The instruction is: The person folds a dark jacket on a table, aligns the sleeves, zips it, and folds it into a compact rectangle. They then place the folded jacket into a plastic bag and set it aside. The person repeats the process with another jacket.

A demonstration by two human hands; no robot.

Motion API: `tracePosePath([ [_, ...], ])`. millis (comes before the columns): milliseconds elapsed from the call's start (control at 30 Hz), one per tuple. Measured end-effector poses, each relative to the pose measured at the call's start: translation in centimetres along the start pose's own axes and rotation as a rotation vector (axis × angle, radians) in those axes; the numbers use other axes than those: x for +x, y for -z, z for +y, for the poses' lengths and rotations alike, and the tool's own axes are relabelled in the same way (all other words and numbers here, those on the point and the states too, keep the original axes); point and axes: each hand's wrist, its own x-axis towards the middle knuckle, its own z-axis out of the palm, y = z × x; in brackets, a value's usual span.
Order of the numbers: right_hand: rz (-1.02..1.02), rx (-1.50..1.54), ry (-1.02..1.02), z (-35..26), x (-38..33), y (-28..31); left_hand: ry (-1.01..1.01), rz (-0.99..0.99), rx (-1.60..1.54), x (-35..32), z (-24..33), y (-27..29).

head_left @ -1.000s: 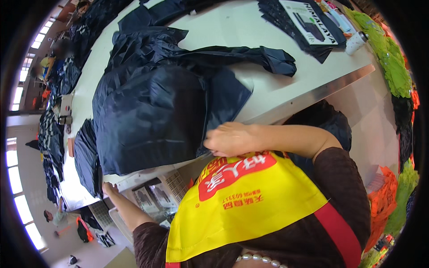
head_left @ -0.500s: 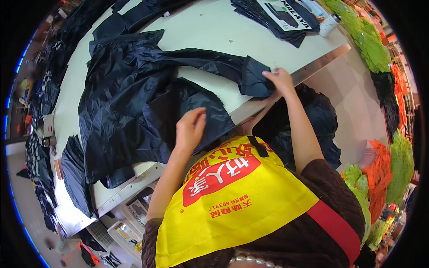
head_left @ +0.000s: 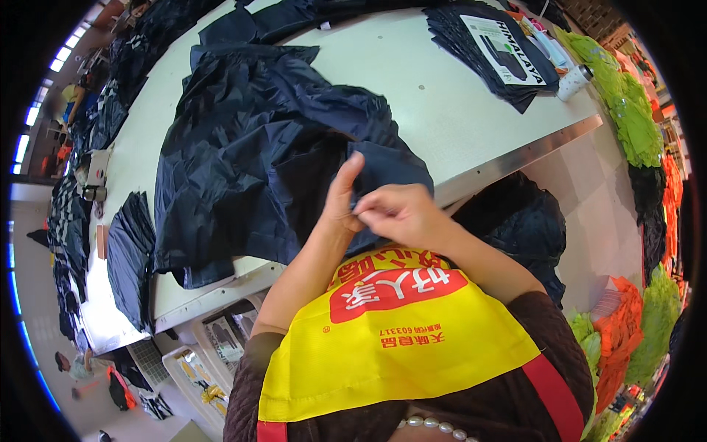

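A dark navy, shiny garment (head_left: 228, 169) lies crumpled across the near part of the white table, its near right part bunched in front of me. Over that part, close to my apron, my two hands meet. My left hand (head_left: 341, 195) points upward with a digit stretched out; its other fingers are partly hidden behind my right hand. My right hand (head_left: 403, 214) is closed, fingertips pinched together against the left palm. Whatever is in that pinch, if anything, is too small to make out.
A stack of dark folded packs (head_left: 501, 55) with a printed card lies at the far right of the table (head_left: 412, 125), beside a white bottle (head_left: 574, 82). Dark fabric (head_left: 519, 221) is heaped below the right edge. Plastic trays (head_left: 195, 376) stand below left.
My right hand has let go of the sleeve end and come in to meet my left hand. The outstretched sleeve is now drawn in and bunched near me.
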Motion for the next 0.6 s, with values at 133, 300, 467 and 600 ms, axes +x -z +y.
tracePosePath([
  [133,-0.218,0.079,0.112,-2.1,0.9,-0.2,0.058,-0.131,-0.360,-2.4,2.5,2.1],
  [300,0.060,0.074,-0.101,0.7,3.1,2.9,0.032,-0.061,-0.402,-4.8,2.6,3.2],
  [467,-0.242,0.128,-0.276,4.3,3.6,2.4,0.004,0.126,-0.163,-5.7,2.1,4.2],
  [600,-0.070,0.254,-0.318,6.6,2.5,3.6,-0.341,0.173,0.250,-6.0,1.9,2.3],
])
